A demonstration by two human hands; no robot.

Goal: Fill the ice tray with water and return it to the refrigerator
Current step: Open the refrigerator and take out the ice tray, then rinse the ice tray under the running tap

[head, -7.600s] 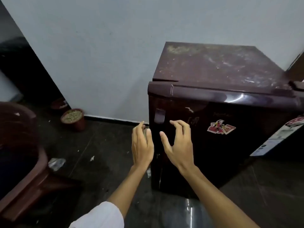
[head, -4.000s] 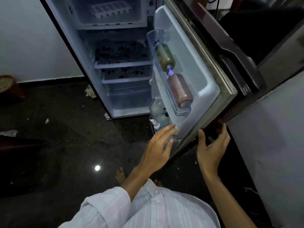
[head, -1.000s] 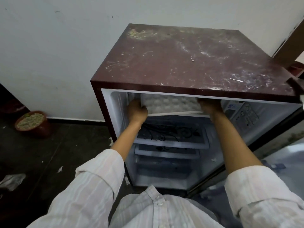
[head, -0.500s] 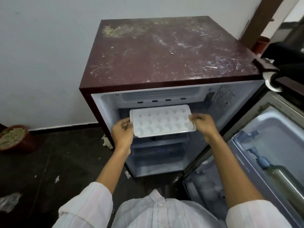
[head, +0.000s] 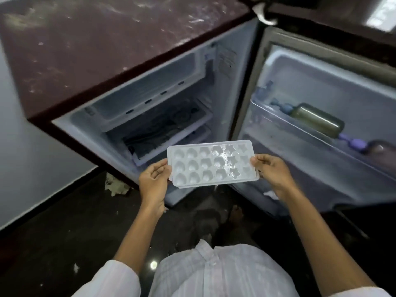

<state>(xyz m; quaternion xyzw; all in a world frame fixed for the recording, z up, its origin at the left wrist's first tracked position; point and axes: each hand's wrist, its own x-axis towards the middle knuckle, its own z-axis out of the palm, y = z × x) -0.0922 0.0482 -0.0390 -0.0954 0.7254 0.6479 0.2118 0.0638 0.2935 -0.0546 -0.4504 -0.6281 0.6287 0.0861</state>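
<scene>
Head view: ice tray [head: 212, 163] level, clear of open refrigerator [head: 150, 116], held at short ends. Left hand [head: 154, 181] grip pinches left edge; right hand [head: 272, 172] grip pinches right edge.

Risks: thin rim pinch could slip; some cells glisten, possibly meltwater, tilt would spill.

Room: open door [head: 321, 116] close on right, bottle [head: 317, 120] in its rack; floor [head: 64, 232] free on left.

Ice tray [head: 212, 163] showing white with heart- and star-shaped cells; refrigerator [head: 90, 46] presenting a maroon top streaked with pale scuffs and a white interior; door bottles appearing olive-green [head: 315, 120] and brownish [head: 381, 150], both purple-capped; shirt [head: 216, 275] displaying faint white stripes; floor [head: 64, 232] reading glossy black.
</scene>
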